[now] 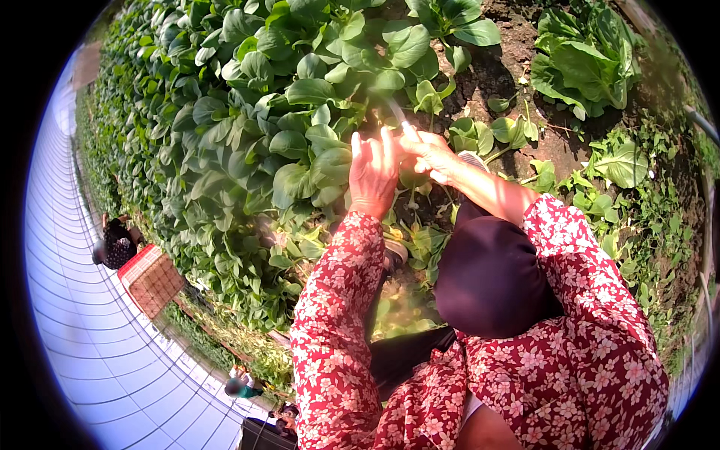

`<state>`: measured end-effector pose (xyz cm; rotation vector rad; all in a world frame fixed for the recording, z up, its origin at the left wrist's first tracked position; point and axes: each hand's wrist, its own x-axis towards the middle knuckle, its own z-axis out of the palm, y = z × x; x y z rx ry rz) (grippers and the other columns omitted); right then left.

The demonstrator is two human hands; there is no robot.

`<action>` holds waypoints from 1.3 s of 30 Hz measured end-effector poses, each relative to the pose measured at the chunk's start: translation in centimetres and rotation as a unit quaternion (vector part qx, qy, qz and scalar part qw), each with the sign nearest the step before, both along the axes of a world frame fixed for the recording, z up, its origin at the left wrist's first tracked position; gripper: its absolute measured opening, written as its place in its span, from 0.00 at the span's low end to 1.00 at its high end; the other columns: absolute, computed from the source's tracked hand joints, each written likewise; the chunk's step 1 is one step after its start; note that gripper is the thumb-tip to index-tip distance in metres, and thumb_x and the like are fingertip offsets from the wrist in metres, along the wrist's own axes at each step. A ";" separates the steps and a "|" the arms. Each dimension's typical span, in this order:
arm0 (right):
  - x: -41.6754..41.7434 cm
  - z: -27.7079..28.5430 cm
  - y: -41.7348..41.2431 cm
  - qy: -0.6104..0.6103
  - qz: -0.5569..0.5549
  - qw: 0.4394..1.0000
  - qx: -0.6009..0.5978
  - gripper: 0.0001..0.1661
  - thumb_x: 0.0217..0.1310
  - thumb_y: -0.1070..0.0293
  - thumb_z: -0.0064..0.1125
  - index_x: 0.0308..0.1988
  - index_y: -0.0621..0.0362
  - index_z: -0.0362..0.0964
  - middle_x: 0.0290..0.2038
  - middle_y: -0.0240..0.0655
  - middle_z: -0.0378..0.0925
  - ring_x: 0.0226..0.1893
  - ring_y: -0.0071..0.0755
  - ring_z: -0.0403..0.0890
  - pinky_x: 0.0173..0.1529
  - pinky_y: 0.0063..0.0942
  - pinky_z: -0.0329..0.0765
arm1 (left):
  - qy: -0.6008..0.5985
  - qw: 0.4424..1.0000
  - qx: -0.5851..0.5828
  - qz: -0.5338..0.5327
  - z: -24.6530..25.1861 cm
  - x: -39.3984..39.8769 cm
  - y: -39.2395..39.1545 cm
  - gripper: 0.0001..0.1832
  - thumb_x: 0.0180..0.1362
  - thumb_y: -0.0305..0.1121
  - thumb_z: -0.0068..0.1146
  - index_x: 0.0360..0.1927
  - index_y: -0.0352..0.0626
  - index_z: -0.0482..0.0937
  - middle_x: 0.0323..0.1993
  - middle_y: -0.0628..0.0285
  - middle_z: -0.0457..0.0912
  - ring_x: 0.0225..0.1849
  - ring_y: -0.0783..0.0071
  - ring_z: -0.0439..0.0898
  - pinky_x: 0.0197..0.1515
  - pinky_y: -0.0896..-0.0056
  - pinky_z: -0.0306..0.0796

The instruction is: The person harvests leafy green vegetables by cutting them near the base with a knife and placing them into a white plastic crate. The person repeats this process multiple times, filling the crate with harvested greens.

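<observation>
My left hand (374, 174) is raised over leafy greens with its fingers apart, nothing plainly in it. Beside it, close to its fingertips, my right hand (430, 154) is closed around a slim pale tool (396, 109); glare hides what kind it is. The tool's far end points up into the rows of bok choy plants (309, 93). Below and right of the hands, small plants (472, 135) with loose or drooping leaves grow from bare soil. Both arms are in red floral sleeves.
A large leafy head (588, 62) stands at the upper right on brown soil (562, 135). My dark-clad knee (489, 275) and a shoe (395, 253) are below the hands. At far left, a person (118, 244) is by a red plastic crate (151, 278); another person (242, 385) is lower down.
</observation>
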<state>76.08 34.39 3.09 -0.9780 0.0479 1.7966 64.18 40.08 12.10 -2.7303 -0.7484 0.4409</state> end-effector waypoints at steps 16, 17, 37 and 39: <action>-1.8 -8.3 4.5 -0.367 0.139 0.919 0.031 0.17 0.58 0.59 0.48 0.36 0.64 0.68 0.25 0.45 0.75 0.24 0.45 0.77 0.29 0.38 0.72 | 0.128 0.976 -0.090 0.151 -5.6 -2.8 7.3 0.15 0.58 0.40 0.43 0.42 0.47 0.76 0.58 0.58 0.63 0.34 0.66 0.76 0.36 0.63 0.66; -1.8 -8.0 5.0 -0.388 0.172 0.905 0.023 0.17 0.57 0.59 0.49 0.36 0.64 0.69 0.25 0.45 0.75 0.25 0.45 0.77 0.30 0.37 0.73 | 0.118 0.976 -0.095 0.154 -5.8 -3.3 7.4 0.14 0.58 0.40 0.42 0.41 0.47 0.76 0.58 0.58 0.63 0.34 0.66 0.76 0.35 0.63 0.66; 1.1 0.6 -2.1 -0.012 0.006 1.000 0.008 0.13 0.50 0.69 0.62 0.37 0.61 0.70 0.29 0.30 0.73 0.24 0.16 0.73 0.17 0.10 0.61 | -0.026 0.959 -0.210 0.186 4.3 -2.6 -4.7 0.14 0.37 0.25 0.55 0.32 0.36 0.71 0.52 0.52 0.64 0.33 0.59 0.73 0.34 0.61 0.69; 2.1 2.9 -2.7 -0.071 0.029 0.996 0.048 0.11 0.51 0.69 0.61 0.36 0.61 0.71 0.27 0.31 0.74 0.23 0.14 0.72 0.18 0.10 0.61 | -0.081 0.972 -0.149 0.163 4.6 -1.8 -5.6 0.19 0.36 0.27 0.56 0.38 0.37 0.72 0.49 0.51 0.65 0.39 0.58 0.72 0.39 0.61 0.66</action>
